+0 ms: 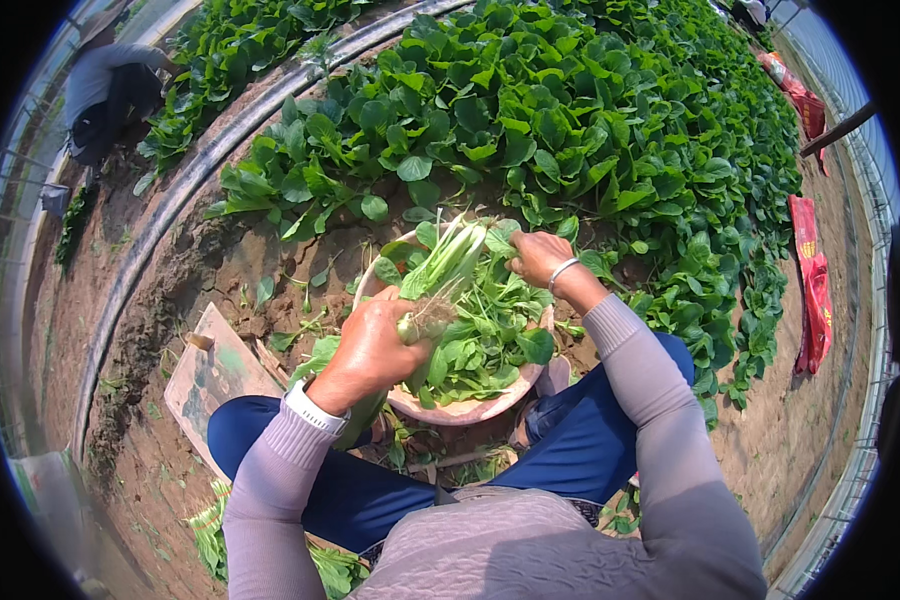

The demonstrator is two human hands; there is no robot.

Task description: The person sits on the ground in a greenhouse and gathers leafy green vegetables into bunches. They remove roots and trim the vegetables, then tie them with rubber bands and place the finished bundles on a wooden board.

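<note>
My left hand [375, 349] grips a bunch of leafy greens with pale stem bases and thin, soil-specked roots [431, 315]. Over the far rim of a wide, shallow basin [480, 411], my right hand [544, 262] has its fingers closed at a green leaf [501, 238]; its fingertips are partly hidden. Between the hands are greens with long white stems [457, 251], lying above the basin's contents. Loose leaves and small plants [476, 352] fill the basin, which stands between my knees.
Dense leafy crops [540, 112] grow beyond the basin. A worn board [221, 375] lies by my left knee, with tied greens [210, 529] behind it. Red plastic bags [814, 292] lie along the right. Another person [112, 94] bends at the far left, past a pale strip [150, 217].
</note>
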